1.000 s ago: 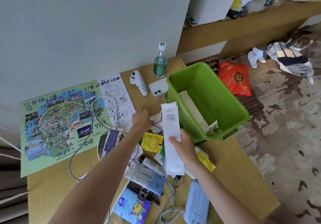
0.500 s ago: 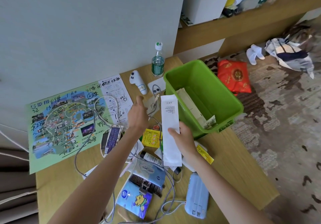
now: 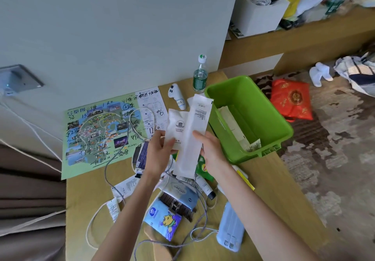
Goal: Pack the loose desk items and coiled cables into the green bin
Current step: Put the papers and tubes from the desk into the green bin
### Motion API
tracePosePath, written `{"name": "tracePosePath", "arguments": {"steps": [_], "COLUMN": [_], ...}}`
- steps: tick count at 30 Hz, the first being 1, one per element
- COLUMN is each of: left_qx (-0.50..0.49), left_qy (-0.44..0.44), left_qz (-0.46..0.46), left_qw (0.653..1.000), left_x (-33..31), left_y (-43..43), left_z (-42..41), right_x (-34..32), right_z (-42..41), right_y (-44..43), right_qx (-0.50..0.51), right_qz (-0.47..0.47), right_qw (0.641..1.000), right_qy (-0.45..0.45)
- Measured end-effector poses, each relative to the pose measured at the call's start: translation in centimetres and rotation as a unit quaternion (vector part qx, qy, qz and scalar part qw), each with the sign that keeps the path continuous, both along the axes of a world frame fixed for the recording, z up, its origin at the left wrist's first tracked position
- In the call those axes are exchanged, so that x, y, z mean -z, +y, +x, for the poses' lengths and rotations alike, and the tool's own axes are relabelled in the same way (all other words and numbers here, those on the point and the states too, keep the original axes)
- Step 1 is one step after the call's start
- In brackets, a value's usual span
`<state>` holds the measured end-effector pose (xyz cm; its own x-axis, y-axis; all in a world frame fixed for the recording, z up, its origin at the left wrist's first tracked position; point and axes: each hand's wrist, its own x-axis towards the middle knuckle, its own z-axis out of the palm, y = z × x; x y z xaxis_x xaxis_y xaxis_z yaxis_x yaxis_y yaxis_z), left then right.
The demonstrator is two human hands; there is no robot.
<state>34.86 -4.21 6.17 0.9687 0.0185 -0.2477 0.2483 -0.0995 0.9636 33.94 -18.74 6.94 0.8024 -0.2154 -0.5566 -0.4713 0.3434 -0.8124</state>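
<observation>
Two white packets are up between the hands: left hand [image 3: 160, 151] pinches the squarish packet [image 3: 176, 127], right hand [image 3: 211, 151] the long one [image 3: 192, 135]; one green bin [image 3: 263, 123] sits just right.

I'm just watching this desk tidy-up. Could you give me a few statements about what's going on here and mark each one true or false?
1. The right hand holds a long white packet. True.
2. The left hand is empty. False: it holds a smaller white sachet.
3. The green bin is empty. False: papers lie inside.
4. A water bottle stands upright by the wall. True.
5. The grey cable is already in the bin. False: it lies on the desk.
</observation>
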Motion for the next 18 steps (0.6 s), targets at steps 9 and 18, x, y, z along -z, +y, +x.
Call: {"name": "tracePosePath", "arguments": {"steps": [9, 18], "left_qx": [0.206, 0.107], "left_qy": [0.116, 0.076], "left_qz": [-0.118, -0.107], "left_qw": [0.964, 0.986], "left_x": [-1.5, -0.5], "left_y": [0.8, -2.9], "left_z": [-4.0, -7.6], "right_x": [0.4, 0.5], "right_z": [-1.9, -5.6], "right_y": [0.4, -1.7], "right_qx": [-0.018, -0.093], "right_qz": [0.003, 0.012], "right_qw": [1.0, 0.995], "right_qy": [-0.023, -0.046]}}
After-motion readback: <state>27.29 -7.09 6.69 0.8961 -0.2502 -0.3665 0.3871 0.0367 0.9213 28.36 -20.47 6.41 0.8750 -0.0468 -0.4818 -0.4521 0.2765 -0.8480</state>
